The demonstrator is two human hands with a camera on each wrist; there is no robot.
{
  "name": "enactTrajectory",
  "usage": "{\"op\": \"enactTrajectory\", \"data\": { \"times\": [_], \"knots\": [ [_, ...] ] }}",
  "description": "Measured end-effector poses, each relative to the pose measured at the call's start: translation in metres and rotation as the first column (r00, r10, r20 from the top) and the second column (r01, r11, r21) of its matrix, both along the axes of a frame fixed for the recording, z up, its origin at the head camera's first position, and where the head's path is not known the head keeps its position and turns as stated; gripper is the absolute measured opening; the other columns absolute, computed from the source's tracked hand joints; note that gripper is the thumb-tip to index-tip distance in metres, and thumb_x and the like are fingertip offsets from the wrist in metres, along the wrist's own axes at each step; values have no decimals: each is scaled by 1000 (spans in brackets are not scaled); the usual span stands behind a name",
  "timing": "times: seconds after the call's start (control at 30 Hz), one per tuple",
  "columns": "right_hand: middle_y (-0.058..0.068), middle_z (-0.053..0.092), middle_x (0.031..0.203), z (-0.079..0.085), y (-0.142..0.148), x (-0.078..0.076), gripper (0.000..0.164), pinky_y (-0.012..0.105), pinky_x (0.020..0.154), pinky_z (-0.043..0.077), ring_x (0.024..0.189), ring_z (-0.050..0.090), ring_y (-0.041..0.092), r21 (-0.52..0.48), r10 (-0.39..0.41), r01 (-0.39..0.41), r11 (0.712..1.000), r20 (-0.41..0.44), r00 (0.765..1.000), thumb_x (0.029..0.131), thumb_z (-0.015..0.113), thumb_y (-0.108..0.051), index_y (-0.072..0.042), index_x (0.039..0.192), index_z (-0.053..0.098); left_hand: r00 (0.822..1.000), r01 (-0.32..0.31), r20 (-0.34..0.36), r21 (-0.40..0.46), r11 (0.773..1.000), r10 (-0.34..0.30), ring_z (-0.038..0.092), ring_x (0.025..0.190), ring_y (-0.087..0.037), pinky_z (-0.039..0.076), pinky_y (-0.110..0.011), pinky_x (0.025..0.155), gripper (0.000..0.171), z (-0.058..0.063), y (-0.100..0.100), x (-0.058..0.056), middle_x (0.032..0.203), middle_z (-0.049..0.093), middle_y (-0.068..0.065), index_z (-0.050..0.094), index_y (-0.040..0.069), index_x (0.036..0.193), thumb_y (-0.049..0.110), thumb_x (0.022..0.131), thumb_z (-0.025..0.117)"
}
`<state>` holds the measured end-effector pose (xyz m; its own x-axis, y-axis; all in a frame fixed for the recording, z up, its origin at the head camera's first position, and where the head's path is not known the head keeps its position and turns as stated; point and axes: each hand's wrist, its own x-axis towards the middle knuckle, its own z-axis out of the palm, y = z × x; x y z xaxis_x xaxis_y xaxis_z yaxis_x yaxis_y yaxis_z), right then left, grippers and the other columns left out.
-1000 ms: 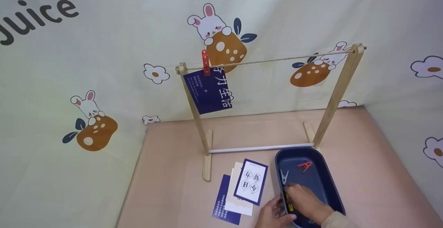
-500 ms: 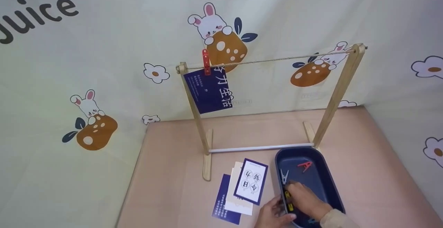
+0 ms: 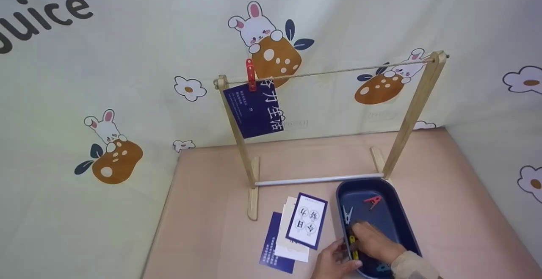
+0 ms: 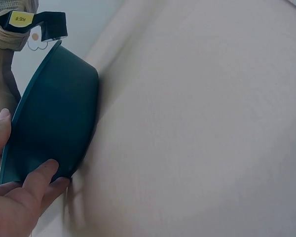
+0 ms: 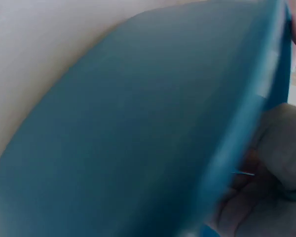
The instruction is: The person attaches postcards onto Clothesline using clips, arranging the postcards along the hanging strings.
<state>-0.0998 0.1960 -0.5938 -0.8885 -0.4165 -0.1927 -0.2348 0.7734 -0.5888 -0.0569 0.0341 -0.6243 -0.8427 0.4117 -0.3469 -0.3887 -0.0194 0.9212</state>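
Observation:
My left hand (image 3: 335, 263) grips the near left wall of a dark blue plastic tub (image 3: 396, 198), thumb over the rim and fingers against the outside. Inside the tub is my right hand (image 3: 374, 241), its fingers bent down along the left wall. Right beside those fingers lies a yellow clothespin (image 3: 354, 249). I cannot tell whether the right fingers pinch anything. A grey clothespin (image 3: 347, 214) leans at the left wall, and a red clothespin (image 3: 373, 202) lies farther back. Partly under the right wrist shows a teal clothespin (image 3: 383, 267).
Behind the tub stands a wooden frame (image 3: 413, 118) with a string (image 3: 334, 72) across its top. From it hangs a dark blue card (image 3: 256, 109), held by a red clothespin (image 3: 250, 75). Several overlapping cards (image 3: 306, 220) lie left of the tub.
Both hands stay nearly in place. The right hand shifts slightly within the tub, and more of the teal clothespin shows near its wrist. The hanging card stays as it was.

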Motion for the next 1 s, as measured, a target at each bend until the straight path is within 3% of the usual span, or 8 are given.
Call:
{"op": "enactTrajectory", "data": {
  "times": [0.17,0.53,0.7,0.83,1.0],
  "knots": [
    [-3,51,73,2,-1,0,11,28,58,38,67,44,12,34,-13,10,999,91,996,74,67,-6,-11,74,58,1000,-7,-17,24,1000,8,58,108,-23,50,-31,89,61,-1,-1,0,121,59,-8,47,3,131,15,77,73],
    [0,53,77,5,-4,1,11,41,69,43,78,49,18,66,-52,45,997,115,992,75,68,-5,-9,76,57,1000,-8,-5,29,1000,8,57,110,-22,48,-34,93,60,-3,-1,1,121,59,-10,47,4,130,19,78,73],
    [-2,53,75,8,-3,1,9,44,70,46,78,51,17,61,-42,37,997,90,995,81,63,-5,-10,76,57,1000,-3,3,-6,1000,3,57,109,-21,48,-35,93,62,-2,0,2,120,59,-8,48,6,130,27,77,73],
    [-3,55,72,10,-2,-1,9,38,64,48,72,53,13,38,-52,49,998,75,996,82,62,-5,-10,75,59,1000,-12,14,-26,1000,12,57,108,-20,49,-35,93,63,-3,0,2,119,59,-8,49,7,129,32,75,74],
    [-4,57,68,12,-2,-4,10,25,52,45,62,52,6,41,-10,11,999,-4,1000,78,66,-3,-10,73,62,1000,-20,14,-13,1000,20,58,108,-21,50,-33,91,61,-3,-3,1,118,60,-11,50,4,128,27,76,73]
  ]
}}
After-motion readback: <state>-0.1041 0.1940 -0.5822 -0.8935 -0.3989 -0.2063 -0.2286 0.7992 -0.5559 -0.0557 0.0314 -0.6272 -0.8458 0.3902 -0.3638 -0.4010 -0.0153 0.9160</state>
